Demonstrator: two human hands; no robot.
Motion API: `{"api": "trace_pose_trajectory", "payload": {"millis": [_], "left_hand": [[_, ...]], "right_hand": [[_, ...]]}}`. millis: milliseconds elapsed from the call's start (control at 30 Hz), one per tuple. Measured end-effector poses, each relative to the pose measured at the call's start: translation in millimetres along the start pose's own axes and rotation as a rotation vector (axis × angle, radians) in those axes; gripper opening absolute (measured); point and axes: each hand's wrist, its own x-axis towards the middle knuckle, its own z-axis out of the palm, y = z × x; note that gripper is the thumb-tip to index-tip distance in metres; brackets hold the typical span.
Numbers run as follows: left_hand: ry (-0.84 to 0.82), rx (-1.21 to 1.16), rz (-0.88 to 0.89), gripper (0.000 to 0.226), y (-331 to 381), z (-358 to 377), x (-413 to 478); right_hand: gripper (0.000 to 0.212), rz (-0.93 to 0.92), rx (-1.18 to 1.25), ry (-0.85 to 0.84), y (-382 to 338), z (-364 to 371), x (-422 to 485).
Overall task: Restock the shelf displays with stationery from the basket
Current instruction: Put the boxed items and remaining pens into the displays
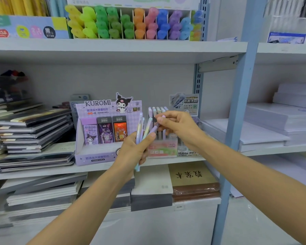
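My left hand point(133, 151) grips a small bunch of pastel pens point(141, 127) upright in front of the middle shelf. With its fingertips my right hand point(177, 126) pinches the top of one purple pen point(155, 128) from that bunch. Just behind the hands stands a pink pen display box point(163, 150) with several pens upright in it. To its left is the purple Kuromi display box point(95, 156) holding three lead packs. The basket is out of view.
Stacked notebooks point(34, 128) fill the shelf's left side. Rows of coloured highlighters point(131, 23) line the shelf above. A blue upright post point(237, 110) stands to the right, with white paper reams point(276, 124) beyond it. More notebooks lie on the lower shelf point(42, 193).
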Motion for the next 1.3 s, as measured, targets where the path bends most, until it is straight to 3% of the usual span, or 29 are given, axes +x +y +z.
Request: {"api": "trace_pose_trajectory", "payload": {"millis": [233,400,600,933,1133,1233,1300], "left_hand": [[0.082,-0.115,-0.126,0.020,5.6,-1.7,-0.4],[0.055,-0.089,-0.069,0.020,2.3,-3.6,-4.2],[0.028,-0.112,-0.026,0.023,1.1,-3.7,-5.1],[0.012,-0.085,0.008,0.027,-6.0,-10.1,-4.2],[-0.007,-0.078,0.014,0.027,-8.1,-9.3,-3.4],[-0.013,-0.065,0.014,0.028,-8.5,-9.3,-3.2],[-0.018,-0.060,0.018,0.028,-8.0,-9.2,-3.4]], "right_hand": [[0.017,-0.143,-0.019,0.294,-20.0,-26.2,8.8],[0.015,-0.286,-0.269,0.443,-22.1,-45.8,15.1],[0.015,-0.305,-0.562,0.405,0.4,-45.0,23.5],[0.012,-0.226,-0.785,0.178,10.3,-35.5,35.1],[0.010,-0.257,-0.705,0.274,16.3,-28.0,37.0],[0.004,-0.239,-0.802,0.321,25.5,-29.5,38.6],[0.016,-0.184,-0.862,0.307,28.9,-31.2,40.0]]}}
